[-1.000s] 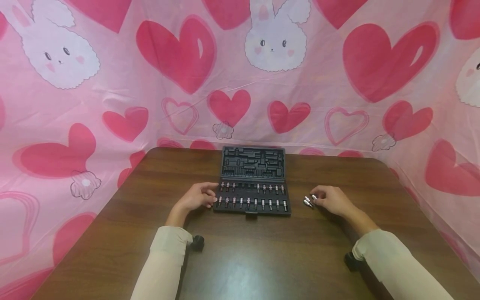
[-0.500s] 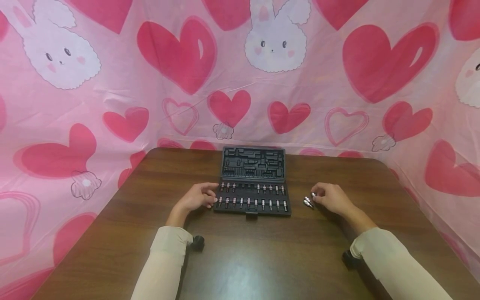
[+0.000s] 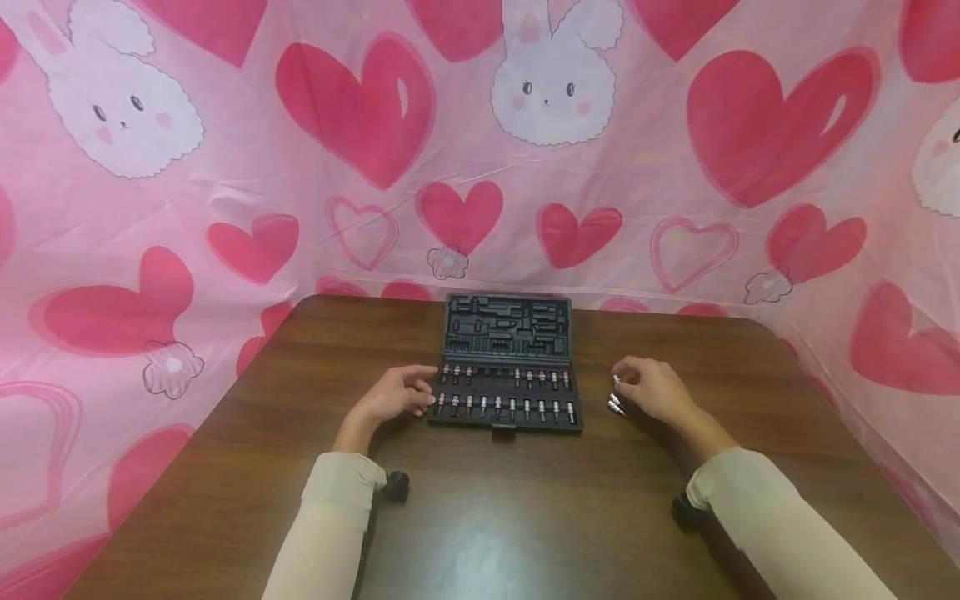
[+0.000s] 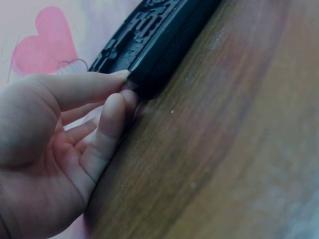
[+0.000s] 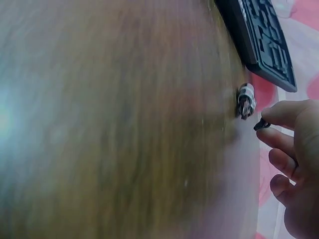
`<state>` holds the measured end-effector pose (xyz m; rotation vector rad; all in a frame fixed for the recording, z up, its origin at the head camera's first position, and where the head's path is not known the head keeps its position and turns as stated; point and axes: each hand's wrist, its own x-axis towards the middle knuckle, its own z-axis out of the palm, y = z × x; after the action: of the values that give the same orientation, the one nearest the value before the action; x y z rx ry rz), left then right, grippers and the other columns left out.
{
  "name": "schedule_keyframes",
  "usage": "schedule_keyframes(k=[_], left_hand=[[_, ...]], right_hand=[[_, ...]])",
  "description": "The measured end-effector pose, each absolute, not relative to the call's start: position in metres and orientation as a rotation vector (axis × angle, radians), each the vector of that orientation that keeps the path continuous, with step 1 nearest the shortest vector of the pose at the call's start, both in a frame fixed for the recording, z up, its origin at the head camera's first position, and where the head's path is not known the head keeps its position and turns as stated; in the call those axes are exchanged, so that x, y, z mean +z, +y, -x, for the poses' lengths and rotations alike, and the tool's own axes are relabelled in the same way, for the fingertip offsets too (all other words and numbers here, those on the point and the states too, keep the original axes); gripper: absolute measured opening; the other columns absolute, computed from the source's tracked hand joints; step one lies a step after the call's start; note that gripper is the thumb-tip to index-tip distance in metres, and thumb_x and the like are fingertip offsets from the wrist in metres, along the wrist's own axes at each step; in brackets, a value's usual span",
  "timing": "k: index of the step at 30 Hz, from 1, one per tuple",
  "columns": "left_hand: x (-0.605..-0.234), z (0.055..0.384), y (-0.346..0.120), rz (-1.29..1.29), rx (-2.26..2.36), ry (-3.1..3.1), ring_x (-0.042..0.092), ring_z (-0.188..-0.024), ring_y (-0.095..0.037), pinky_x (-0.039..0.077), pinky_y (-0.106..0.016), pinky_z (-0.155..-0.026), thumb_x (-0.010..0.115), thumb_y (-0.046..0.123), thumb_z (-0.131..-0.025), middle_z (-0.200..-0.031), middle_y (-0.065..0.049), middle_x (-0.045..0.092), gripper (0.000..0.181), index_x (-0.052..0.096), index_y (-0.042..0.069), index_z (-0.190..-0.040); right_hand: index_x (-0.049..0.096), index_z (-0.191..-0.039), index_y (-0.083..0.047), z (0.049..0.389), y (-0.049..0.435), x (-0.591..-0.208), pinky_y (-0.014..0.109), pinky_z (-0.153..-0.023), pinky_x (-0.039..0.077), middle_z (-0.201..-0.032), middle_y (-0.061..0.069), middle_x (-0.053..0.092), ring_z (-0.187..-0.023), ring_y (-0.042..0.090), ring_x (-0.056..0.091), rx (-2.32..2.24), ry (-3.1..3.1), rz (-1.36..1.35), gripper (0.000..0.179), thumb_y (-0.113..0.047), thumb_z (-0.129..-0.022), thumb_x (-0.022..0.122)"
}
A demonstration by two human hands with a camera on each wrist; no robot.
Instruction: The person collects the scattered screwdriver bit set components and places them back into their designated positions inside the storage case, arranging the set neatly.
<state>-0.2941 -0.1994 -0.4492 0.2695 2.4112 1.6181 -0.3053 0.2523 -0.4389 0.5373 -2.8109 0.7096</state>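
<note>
A black socket case (image 3: 505,427) lies unfolded on the table, with silver bit sockets (image 3: 498,406) in two rows. Several slots in the middle of its back row hold no socket. My left hand (image 3: 392,393) rests at the case's left side, index finger and thumb touching the edge; the left wrist view shows the fingertips at the case's corner (image 4: 142,82). To the right of the case, my right hand (image 3: 656,390) pinches a bit socket (image 3: 617,380) between thumb and index finger, its dark tip showing in the right wrist view. Loose bit sockets (image 5: 245,101) lie on the table just below that hand.
The case's lid (image 3: 507,325) leans back with moulded hollows. A brown wooden table (image 3: 480,517) carries everything. Pink cloth (image 3: 360,117) with hearts and rabbits hangs behind and at both sides. Dark wrist devices (image 3: 395,486) hang under both sleeves.
My right hand has lifted a bit socket away from the loose ones and shifted slightly left and toward the back. My left hand stays at the case's edge.
</note>
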Motion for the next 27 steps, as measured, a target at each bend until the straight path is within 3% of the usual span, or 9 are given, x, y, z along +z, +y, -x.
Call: schedule_keyframes(k=[27], left_hand=[[-0.448, 0.294, -0.199, -0.240, 1.607, 2.411, 0.062, -0.075, -0.024, 0.057, -0.035, -0.068, 0.067, -0.001, -0.087, -0.093, -0.014, 0.064, 0.051, 0.055, 0.002, -0.136]], right_hand=[[0.069, -0.097, -0.007, 0.320, 0.204, -0.436, 0.042, -0.070, 0.047, -0.080, 0.002, 0.069, -0.073, 0.020, 0.061, 0.869, -2.757, -0.397, 0.015, -0.014, -0.084, 0.074]])
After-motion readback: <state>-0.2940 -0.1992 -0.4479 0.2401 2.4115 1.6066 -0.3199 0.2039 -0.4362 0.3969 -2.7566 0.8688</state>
